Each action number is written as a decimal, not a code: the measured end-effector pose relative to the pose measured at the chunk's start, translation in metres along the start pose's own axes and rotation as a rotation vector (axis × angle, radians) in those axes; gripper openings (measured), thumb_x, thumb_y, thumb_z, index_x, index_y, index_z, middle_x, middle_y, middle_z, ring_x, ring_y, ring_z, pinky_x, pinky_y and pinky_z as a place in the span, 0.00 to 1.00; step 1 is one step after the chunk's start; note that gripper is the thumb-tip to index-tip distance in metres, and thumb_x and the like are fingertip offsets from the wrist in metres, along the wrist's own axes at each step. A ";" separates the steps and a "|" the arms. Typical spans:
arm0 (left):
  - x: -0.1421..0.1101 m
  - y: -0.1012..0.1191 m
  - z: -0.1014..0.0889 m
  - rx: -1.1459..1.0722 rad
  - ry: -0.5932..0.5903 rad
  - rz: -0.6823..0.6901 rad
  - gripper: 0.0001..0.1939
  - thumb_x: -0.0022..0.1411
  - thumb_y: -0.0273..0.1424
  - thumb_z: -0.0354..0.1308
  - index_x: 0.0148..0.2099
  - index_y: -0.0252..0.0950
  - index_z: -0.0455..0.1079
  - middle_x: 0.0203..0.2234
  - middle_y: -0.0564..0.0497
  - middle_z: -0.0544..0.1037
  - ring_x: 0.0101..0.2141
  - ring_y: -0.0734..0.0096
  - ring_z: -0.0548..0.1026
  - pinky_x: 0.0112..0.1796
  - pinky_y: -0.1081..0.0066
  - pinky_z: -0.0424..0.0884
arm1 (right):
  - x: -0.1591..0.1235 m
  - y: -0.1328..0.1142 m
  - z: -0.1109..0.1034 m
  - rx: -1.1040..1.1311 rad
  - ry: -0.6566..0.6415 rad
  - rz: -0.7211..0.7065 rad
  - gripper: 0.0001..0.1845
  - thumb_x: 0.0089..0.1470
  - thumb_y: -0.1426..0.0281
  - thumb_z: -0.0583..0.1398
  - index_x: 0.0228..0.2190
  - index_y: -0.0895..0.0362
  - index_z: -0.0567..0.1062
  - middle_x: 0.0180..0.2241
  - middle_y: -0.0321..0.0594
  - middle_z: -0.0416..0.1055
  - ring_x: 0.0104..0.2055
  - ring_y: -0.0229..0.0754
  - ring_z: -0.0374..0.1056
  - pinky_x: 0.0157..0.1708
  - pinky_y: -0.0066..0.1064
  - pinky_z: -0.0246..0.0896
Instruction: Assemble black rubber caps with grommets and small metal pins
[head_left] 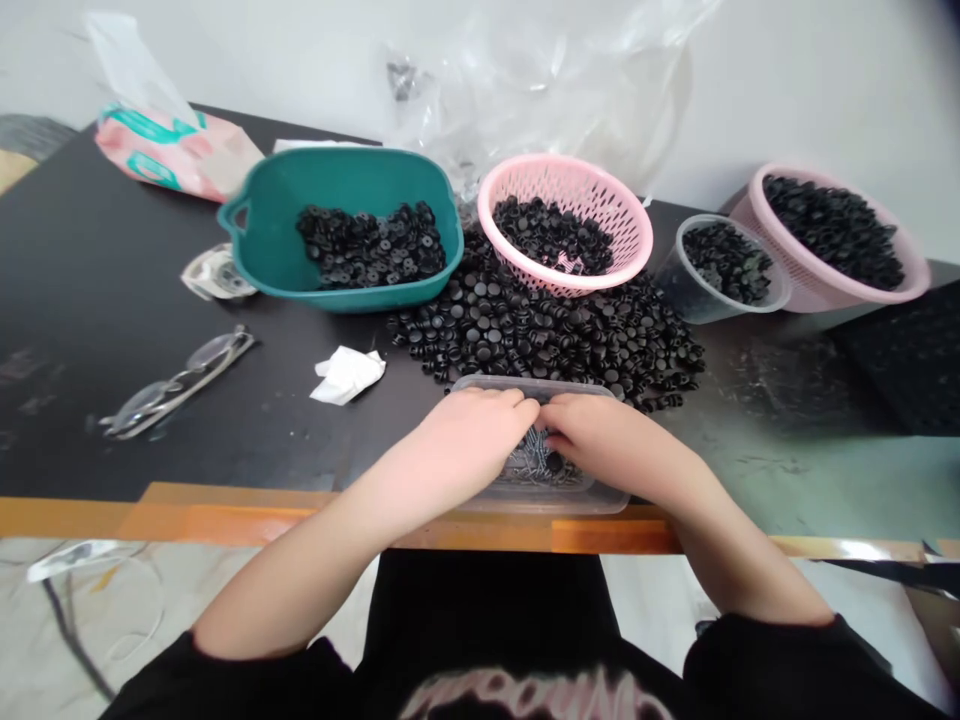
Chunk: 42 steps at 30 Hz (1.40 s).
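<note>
My left hand [486, 428] and my right hand [589, 425] meet over a clear plastic container [611, 498] at the table's front edge. Loose silver screws [536, 458] fill part of it, with a round black piece [554, 462] among them. The fingers of both hands are bent and close together near the container's far side. Whatever my fingertips pinch is hidden behind the hands. Just beyond the container spreads a heap of small black plastic caps [495, 325].
Behind the heap stand a green basin [270, 220] and a pink basket [637, 235], both holding black parts. To the right are a clear tub [675, 285] and another pink basket [817, 280]. Glasses [180, 385], crumpled tissue [349, 375] and a tissue pack [180, 150] lie left.
</note>
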<state>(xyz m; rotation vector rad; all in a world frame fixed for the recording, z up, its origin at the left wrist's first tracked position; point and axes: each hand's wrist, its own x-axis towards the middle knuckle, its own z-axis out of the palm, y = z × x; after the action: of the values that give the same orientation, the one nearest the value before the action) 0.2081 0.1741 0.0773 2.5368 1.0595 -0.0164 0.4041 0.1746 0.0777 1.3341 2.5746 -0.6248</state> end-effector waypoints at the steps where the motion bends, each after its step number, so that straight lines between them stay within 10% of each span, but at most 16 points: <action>1: -0.002 -0.001 -0.002 -0.017 0.005 0.000 0.11 0.70 0.20 0.49 0.45 0.33 0.71 0.38 0.47 0.79 0.39 0.59 0.78 0.39 0.62 0.71 | 0.000 0.000 0.000 0.015 0.012 0.006 0.10 0.63 0.80 0.57 0.37 0.59 0.79 0.39 0.44 0.79 0.42 0.48 0.75 0.40 0.35 0.64; 14: -0.013 -0.010 -0.007 -0.180 -0.037 -0.068 0.04 0.73 0.25 0.52 0.42 0.37 0.64 0.38 0.52 0.72 0.37 0.65 0.74 0.35 0.65 0.65 | 0.000 -0.009 0.016 0.045 0.093 -0.029 0.10 0.65 0.73 0.59 0.42 0.59 0.81 0.38 0.43 0.77 0.37 0.48 0.74 0.30 0.36 0.53; 22: -0.016 -0.008 -0.012 -0.174 0.023 -0.044 0.05 0.70 0.28 0.57 0.40 0.38 0.63 0.33 0.54 0.73 0.32 0.66 0.73 0.31 0.67 0.61 | -0.006 0.000 0.004 0.675 0.198 0.008 0.07 0.55 0.80 0.64 0.33 0.56 0.75 0.26 0.30 0.74 0.29 0.35 0.70 0.33 0.26 0.62; 27: -0.016 -0.006 -0.016 -0.235 0.090 -0.002 0.06 0.68 0.25 0.60 0.42 0.37 0.65 0.34 0.54 0.73 0.34 0.67 0.72 0.35 0.67 0.64 | -0.009 0.003 0.000 1.003 0.169 -0.034 0.11 0.55 0.78 0.65 0.38 0.54 0.74 0.37 0.32 0.75 0.36 0.35 0.75 0.40 0.25 0.70; 42: -0.022 -0.002 -0.029 -0.499 0.214 -0.001 0.06 0.69 0.25 0.57 0.45 0.40 0.65 0.36 0.57 0.77 0.33 0.74 0.75 0.34 0.73 0.68 | -0.013 0.006 -0.008 1.328 0.159 -0.143 0.07 0.56 0.76 0.68 0.37 0.55 0.80 0.32 0.31 0.78 0.32 0.32 0.74 0.33 0.21 0.72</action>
<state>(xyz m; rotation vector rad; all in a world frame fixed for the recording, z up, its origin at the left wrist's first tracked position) 0.1872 0.1707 0.1064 2.1144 0.9917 0.4694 0.4173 0.1718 0.0876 1.4069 2.2628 -2.5946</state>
